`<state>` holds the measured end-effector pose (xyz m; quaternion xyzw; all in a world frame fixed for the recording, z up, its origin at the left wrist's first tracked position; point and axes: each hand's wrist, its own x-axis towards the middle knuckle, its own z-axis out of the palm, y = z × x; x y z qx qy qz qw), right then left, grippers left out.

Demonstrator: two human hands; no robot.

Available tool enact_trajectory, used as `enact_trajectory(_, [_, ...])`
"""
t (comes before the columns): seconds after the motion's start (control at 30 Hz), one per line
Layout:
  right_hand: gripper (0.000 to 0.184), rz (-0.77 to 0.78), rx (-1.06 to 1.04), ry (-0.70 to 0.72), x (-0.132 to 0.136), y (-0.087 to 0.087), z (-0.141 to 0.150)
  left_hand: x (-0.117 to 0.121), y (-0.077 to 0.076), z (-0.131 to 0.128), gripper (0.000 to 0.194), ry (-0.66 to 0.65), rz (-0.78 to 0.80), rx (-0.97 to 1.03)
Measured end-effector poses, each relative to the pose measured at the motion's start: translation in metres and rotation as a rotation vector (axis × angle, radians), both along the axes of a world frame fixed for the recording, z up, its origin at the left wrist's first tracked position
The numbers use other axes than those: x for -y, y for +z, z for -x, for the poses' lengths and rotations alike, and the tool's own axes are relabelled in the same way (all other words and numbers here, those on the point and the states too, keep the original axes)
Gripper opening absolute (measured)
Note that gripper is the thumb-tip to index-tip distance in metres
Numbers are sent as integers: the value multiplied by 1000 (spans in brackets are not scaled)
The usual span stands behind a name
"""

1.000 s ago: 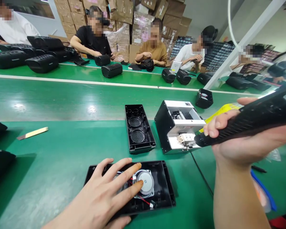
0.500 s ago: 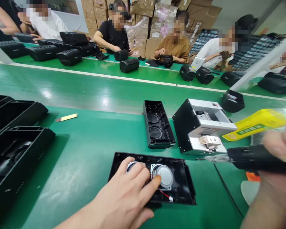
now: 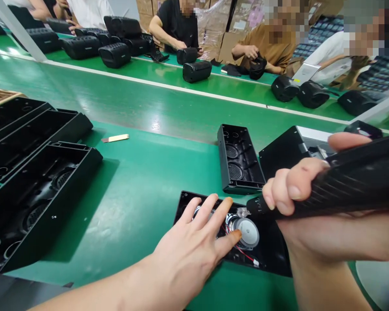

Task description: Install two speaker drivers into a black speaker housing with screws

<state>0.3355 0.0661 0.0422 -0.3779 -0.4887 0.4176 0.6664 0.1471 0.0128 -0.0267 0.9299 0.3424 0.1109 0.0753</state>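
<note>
A pale strip with a brown end lies on the green table. Beyond a white line, black rounded cases sit near people in black and brown shirts; wrapped cartons are stacked behind them.

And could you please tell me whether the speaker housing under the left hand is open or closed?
Open: the speaker housing faces up uncovered, its round speaker driver and red wire showing.
</note>
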Motion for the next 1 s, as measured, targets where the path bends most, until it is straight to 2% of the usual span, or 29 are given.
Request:
enact_trajectory(0.07, [54,-56,-49,81,-2,-7,1,-1,1,0,61,8,24,7])
enact_trajectory(0.13, [49,-49,-65,123,-4,-11,1,-2,3,-1,64,8,38,18])
enact_trajectory(0.33, [58,-32,-83,136,-6,-17,-1,-4,7,-1,67,5,45,1])
enact_trajectory(0.47, [52,-23,-90,152,-8,-20,-1,-6,8,-1,70,-6,58,-9])
enact_trajectory(0.73, [55,-33,-156,234,-10,-17,12,-8,8,-1,62,0,43,18])
enact_trajectory(1.0, [60,-11,-177,307,-10,-25,14,-11,8,-1,65,18,57,1])
